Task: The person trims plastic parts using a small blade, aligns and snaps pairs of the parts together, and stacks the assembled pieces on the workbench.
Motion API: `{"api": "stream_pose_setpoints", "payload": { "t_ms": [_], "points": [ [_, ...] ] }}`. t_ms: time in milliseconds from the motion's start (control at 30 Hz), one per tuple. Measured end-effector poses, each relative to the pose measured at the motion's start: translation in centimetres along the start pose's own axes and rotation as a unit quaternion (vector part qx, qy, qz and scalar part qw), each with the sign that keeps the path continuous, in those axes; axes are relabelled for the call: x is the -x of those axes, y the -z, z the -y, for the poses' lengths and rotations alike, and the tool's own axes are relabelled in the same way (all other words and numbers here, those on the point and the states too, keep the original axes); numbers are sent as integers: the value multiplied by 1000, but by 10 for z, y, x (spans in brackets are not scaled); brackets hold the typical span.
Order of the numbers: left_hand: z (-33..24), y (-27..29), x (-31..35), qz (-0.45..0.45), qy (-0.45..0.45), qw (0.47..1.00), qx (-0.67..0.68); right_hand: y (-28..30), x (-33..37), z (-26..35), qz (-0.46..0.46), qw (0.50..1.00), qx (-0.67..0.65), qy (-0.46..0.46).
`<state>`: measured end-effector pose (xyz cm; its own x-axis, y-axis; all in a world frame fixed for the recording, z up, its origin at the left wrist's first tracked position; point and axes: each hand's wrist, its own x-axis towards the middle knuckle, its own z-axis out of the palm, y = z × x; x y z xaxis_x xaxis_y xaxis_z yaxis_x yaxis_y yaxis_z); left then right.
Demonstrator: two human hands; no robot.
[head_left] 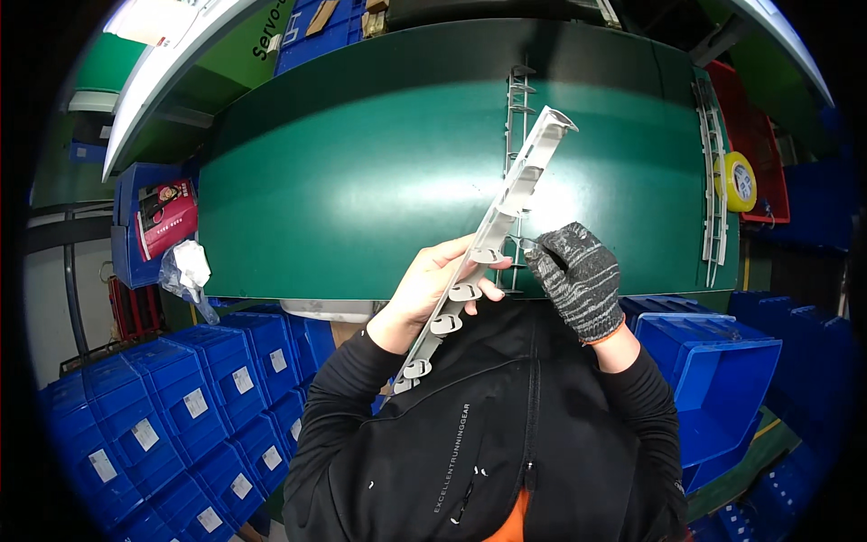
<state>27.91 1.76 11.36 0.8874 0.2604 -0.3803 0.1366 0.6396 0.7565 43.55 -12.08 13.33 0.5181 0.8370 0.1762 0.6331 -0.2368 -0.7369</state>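
Note:
My bare left hand [432,282] is wrapped round a long pale-grey channel-shaped strip [515,194]. The strip slants from my left forearm up to the far right, with several rounded tabs along its length. A dark grey knit glove covers my right hand [578,280], whose thumb and fingers pinch together beside the strip's middle. Something small and thin shows at those fingertips, too small to name. Behind the held strip, a dark ladder-like rack [518,104] lies on the green table [361,172], partly hidden by the strip and my hands.
At the table's right end lie long grey strips [713,190] and a round yellow object [739,181]. Blue bins [194,397] are stacked at lower left, and a blue bin [713,370] stands at lower right. A pink package [167,217] and a plastic bag [188,271] are at left.

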Motion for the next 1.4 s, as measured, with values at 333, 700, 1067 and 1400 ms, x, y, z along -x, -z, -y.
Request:
{"api": "stream_pose_setpoints", "payload": {
  "t_ms": [333,700,1067,1400],
  "points": [
    [-2,-2,-5,-6,15,1000,-2,0,-7,-10,-62,998,5,6],
    [5,-3,-17,128,83,981,117,-18,-18,-26,13,691,-685,-231],
    [-15,-11,-10,-1,7,1000,24,3,-7,-12,-123,990,-64,15],
    [-13,-12,-13,0,-20,1000,5,4,-10,-10,-119,992,-18,-47]
  ]
}}
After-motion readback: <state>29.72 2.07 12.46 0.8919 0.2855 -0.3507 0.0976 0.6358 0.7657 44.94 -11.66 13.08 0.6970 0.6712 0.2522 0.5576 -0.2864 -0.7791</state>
